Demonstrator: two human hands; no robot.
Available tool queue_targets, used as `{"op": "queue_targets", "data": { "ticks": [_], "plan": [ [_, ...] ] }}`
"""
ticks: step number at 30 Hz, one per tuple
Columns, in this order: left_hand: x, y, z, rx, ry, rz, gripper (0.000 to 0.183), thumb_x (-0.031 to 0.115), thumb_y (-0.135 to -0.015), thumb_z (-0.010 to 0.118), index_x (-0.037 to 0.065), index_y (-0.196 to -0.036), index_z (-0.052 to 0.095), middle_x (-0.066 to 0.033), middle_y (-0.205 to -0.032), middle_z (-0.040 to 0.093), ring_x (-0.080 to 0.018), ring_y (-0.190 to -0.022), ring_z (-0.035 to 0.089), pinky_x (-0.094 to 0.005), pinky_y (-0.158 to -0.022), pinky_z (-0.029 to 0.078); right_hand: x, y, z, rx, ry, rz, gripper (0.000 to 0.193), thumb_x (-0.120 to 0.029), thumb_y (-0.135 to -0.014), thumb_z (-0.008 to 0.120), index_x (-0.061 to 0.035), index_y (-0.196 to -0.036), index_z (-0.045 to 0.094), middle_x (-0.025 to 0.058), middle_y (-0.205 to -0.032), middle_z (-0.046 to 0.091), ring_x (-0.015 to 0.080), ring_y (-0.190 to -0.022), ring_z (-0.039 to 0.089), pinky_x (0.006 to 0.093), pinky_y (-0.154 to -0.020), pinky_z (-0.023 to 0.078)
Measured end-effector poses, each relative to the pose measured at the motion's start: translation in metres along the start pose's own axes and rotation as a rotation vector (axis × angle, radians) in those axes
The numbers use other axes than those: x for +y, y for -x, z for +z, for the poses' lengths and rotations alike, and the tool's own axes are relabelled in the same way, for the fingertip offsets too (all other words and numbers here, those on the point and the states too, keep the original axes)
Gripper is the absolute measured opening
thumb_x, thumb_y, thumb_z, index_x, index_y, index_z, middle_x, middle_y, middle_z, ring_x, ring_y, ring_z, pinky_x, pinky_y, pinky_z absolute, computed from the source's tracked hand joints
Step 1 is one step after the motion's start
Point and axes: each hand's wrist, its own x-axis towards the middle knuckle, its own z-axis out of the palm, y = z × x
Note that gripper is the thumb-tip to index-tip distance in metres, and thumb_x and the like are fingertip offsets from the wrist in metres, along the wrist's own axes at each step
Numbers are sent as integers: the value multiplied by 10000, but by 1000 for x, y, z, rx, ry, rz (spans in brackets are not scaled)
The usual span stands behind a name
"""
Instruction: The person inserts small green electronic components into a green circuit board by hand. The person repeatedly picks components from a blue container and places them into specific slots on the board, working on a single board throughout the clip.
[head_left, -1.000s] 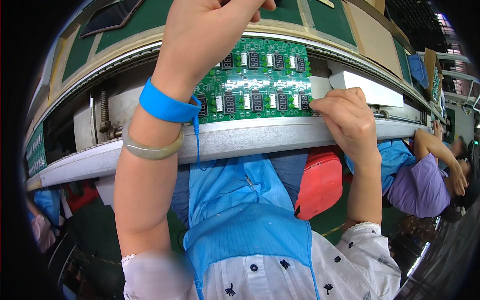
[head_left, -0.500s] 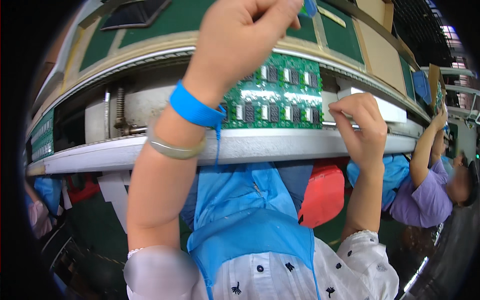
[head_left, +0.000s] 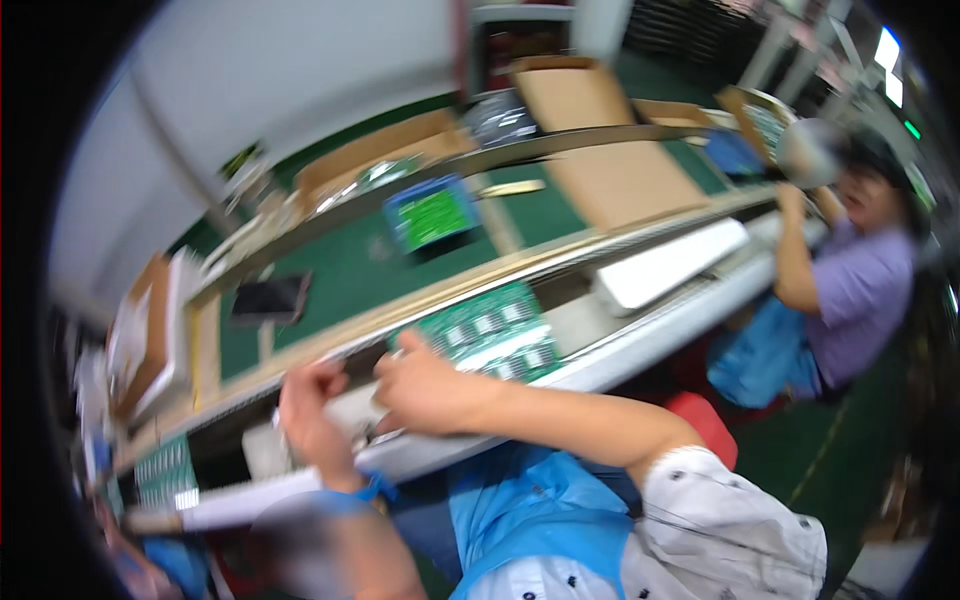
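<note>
A green circuit board (head_left: 495, 330) with rows of small dark parts lies on the pale ledge (head_left: 640, 345) in front of me. My right hand (head_left: 430, 388) reaches across my body and closes on the board's near left corner, thumb up. My left hand (head_left: 312, 418), with a blue band at the wrist, hovers just left of it over the ledge. Its fingers are curled, and blur hides whether they hold anything. The whole picture is smeared by motion.
Beyond the ledge runs a green conveyor belt (head_left: 350, 270) carrying a blue tray (head_left: 432, 213), a black flat object (head_left: 268, 298) and cardboard sheets (head_left: 610, 150). A long white box (head_left: 670, 262) lies on the ledge to the right. A co-worker in purple (head_left: 850, 290) sits at the right.
The view has swung and tilted sharply. My left arm has come down from high over the belt to the ledge. My right hand has shifted from the board's right edge to its left corner.
</note>
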Motion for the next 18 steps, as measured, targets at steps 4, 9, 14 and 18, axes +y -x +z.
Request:
{"op": "queue_targets", "data": {
  "ticks": [4, 9, 14, 18],
  "plan": [
    [-7, 32, -16, 46, -15, -115, 476, 334, -1073, 356, 9, -830, 606, -23, -744, 544, -87, -678, 438, -238, -633, 350, -2, 11, -2, -57, 100, -16, 485, -561, -830, 608, -110, -725, 752, 36, -684, 686, 218, -848, 608, 473, -903, 319],
    [-12, 55, -18, -16, -95, -186, 473, 348, -1072, 373, 10, -833, 603, -16, -737, 532, -83, -680, 432, -231, -636, 344, 5, 38, -17, -74, 165, 78, 504, -553, -855, 588, -94, -717, 743, 38, -676, 681, 215, -827, 604, 478, -923, 311],
    [-13, 59, -16, -30, -137, -145, 451, 326, -1071, 392, 4, -835, 602, -10, -740, 526, -83, -692, 446, -232, -645, 356, 29, 78, -30, -17, 194, 174, 496, -542, -862, 586, -91, -711, 727, 45, -666, 670, 223, -819, 612, 492, -935, 324],
    [-17, 59, -18, -60, -165, -150, 435, 320, -1069, 400, 11, -838, 601, -3, -741, 519, -83, -697, 449, -231, -649, 358, 56, 119, -46, 34, 253, 314, 472, -532, -870, 586, -102, -730, 722, 49, -659, 654, 227, -833, 621, 494, -924, 338]
  ]
}}
